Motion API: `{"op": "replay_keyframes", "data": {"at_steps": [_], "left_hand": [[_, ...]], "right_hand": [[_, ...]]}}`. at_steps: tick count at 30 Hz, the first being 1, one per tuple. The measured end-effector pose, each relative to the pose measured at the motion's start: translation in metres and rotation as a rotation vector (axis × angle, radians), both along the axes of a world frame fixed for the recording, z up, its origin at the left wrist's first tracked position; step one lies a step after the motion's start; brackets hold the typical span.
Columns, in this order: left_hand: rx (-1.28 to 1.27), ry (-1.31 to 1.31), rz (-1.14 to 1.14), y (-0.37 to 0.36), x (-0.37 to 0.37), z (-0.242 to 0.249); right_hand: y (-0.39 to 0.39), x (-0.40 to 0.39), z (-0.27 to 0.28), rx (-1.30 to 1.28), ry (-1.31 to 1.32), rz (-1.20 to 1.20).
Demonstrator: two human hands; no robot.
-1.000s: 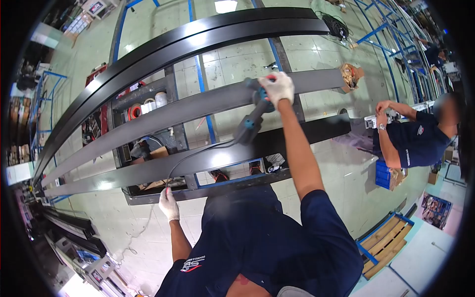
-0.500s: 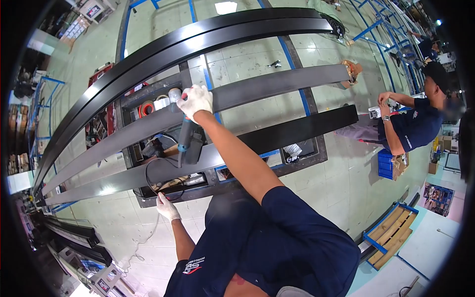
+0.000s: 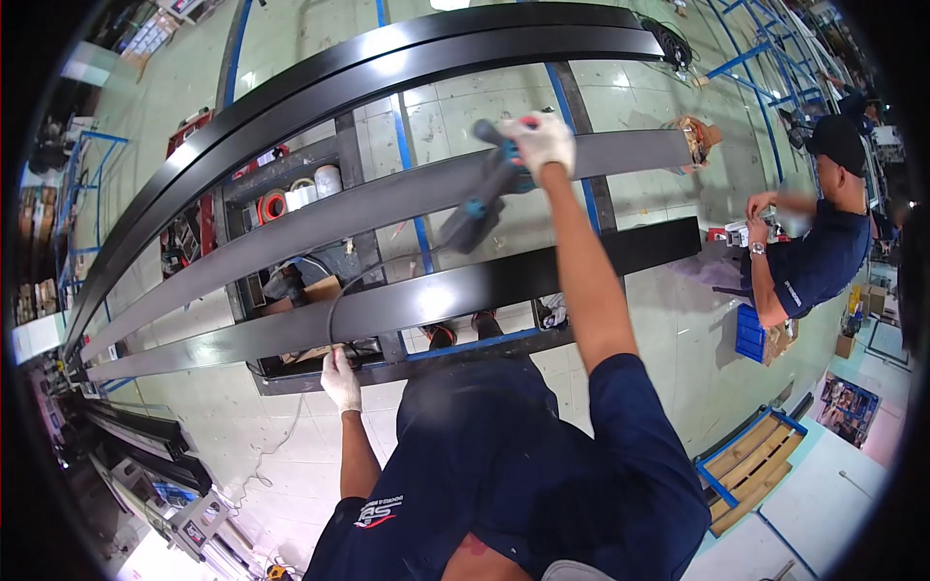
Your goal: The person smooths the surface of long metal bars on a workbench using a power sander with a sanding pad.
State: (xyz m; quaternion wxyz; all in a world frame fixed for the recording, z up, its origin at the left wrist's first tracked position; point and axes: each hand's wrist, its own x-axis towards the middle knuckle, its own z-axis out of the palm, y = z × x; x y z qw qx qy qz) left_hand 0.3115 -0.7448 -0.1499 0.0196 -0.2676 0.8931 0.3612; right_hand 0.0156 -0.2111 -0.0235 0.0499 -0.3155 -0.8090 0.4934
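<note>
My right hand, in a white glove, is wrapped around a teal-and-black corded power tool. The tool is blurred and overlaps the grey middle bar. Its dark cable trails left and loops over the glossy black near bar. At that bar's near edge, my gloved left hand has its fingers closed on the cable. Both long bars lie across the work frame.
Beyond them lie more glossy black profiles. Under the bars, an orange tape roll and other items sit in a compartment. A co-worker works at the right, close to a blue bin. A slatted wooden rack stands lower right.
My right hand has carried the power tool to the right along the middle bar. The cable has drawn out after it, and my left hand has shifted slightly right and up.
</note>
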Motion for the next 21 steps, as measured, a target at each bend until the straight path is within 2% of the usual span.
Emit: {"op": "replay_keyframes", "data": {"at_steps": [6, 7, 9, 10, 11, 13, 17, 21], "left_hand": [[-0.03, -0.051, -0.275, 0.071, -0.013, 0.018], [-0.077, 0.047, -0.393, 0.078, -0.012, 0.019], [-0.08, -0.013, -0.461, 0.09, -0.011, 0.024], [-0.072, 0.03, -0.478, 0.097, -0.012, 0.025], [-0.073, 0.036, -0.488, 0.099, -0.012, 0.026], [-0.07, 0.05, -0.506, 0.106, -0.019, 0.035], [-0.094, 0.04, -0.5, 0.083, -0.025, 0.036], [-0.12, 0.011, -0.458, 0.034, -0.019, 0.024]], "right_hand": [[0.169, 0.001, -0.012, 0.01, -0.029, -0.244], [0.193, 0.001, -0.019, 0.047, -0.025, -0.257], [0.212, 0.01, -0.001, 0.151, 0.038, -0.276], [0.225, 0.006, -0.003, 0.032, 0.064, -0.303], [0.237, 0.009, -0.004, 0.047, 0.055, -0.296], [0.247, 0.011, -0.001, 0.174, -0.001, -0.254], [0.233, 0.006, -0.004, 0.108, 0.039, -0.246], [0.179, -0.001, -0.002, 0.096, 0.0, -0.219]]}}
